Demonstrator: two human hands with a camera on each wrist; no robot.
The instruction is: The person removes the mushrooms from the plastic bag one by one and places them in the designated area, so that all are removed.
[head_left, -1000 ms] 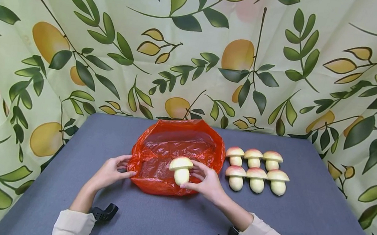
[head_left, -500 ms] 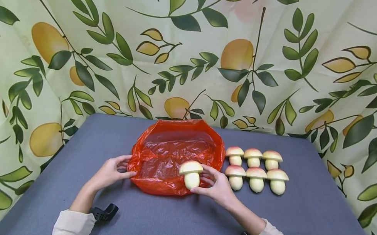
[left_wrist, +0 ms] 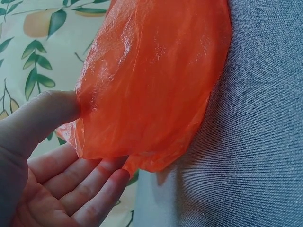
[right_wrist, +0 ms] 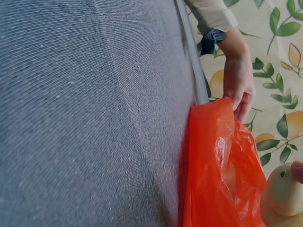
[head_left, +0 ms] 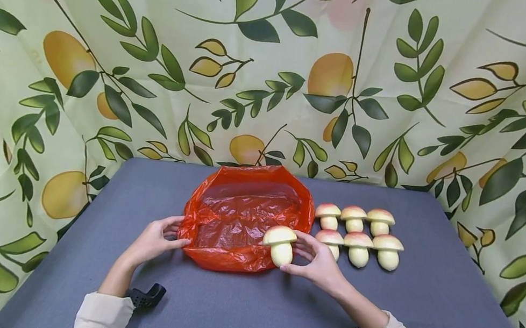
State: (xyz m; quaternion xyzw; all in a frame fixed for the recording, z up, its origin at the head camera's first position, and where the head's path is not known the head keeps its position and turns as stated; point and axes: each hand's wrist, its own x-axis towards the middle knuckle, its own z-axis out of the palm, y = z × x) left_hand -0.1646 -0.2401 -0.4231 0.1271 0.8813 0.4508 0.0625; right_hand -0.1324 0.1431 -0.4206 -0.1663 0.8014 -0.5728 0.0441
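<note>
A red plastic bag (head_left: pixel 244 262) lies on the table with its mouth spread wide. At the bag's left rim, my left hand (head_left: pixel 154 241) holds the plastic between thumb and fingers; the left wrist view shows the thumb on one side of the bag (left_wrist: pixel 151 85) and the fingers behind it. My right hand (head_left: pixel 319 268) grips a pale yellow toy mushroom (head_left: pixel 280 246), cap up, by its right side. In the head view this mushroom overlaps the bag's front right rim. Only the mushroom's stem end (right_wrist: pixel 284 191) and a fingertip show in the right wrist view.
Right of the bag, several matching mushrooms (head_left: pixel 357 249) with pinkish caps stand in two rows. My right hand partly covers the nearest one. Grey-blue cloth (head_left: pixel 226 311) covers the table, and a leaf-patterned curtain (head_left: pixel 276 52) hangs behind it.
My right hand has moved to the right with the mushroom, from over the middle of the bag's front to its right front rim. My left hand stays in place on the bag.
</note>
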